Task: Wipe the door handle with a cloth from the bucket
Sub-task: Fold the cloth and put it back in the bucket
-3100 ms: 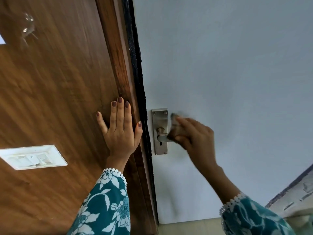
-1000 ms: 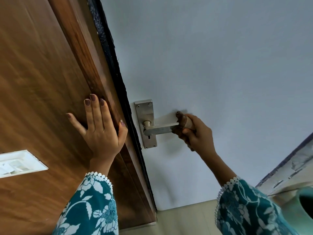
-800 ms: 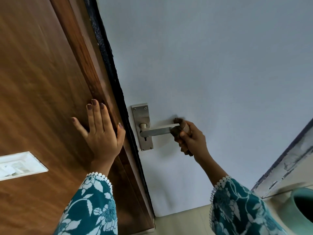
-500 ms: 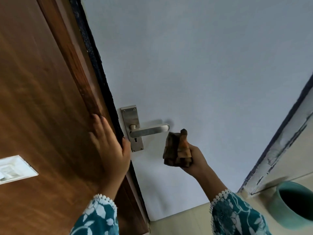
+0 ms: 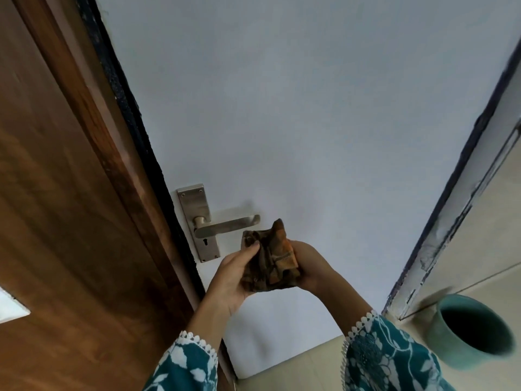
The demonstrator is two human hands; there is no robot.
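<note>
A brushed-metal door handle (image 5: 227, 226) on its backplate sits on the pale door, lever pointing right. Just below and right of the lever's tip, a bunched brown and orange cloth (image 5: 269, 259) is held between both hands, apart from the handle. My left hand (image 5: 236, 273) grips the cloth's left side with the thumb on top. My right hand (image 5: 311, 268) holds its right side, mostly hidden behind the cloth. A teal bucket (image 5: 470, 328) stands on the floor at the lower right.
A brown wooden panel (image 5: 64, 210) with a dark edge strip fills the left side. A white switch plate (image 5: 11, 306) shows at its left edge. A worn door frame (image 5: 451, 210) runs up the right. Beige floor tiles lie below.
My right hand slid the cloth off the end of the lever and pulled it down and away. My left hand left the wooden panel and came over to grip the cloth.
</note>
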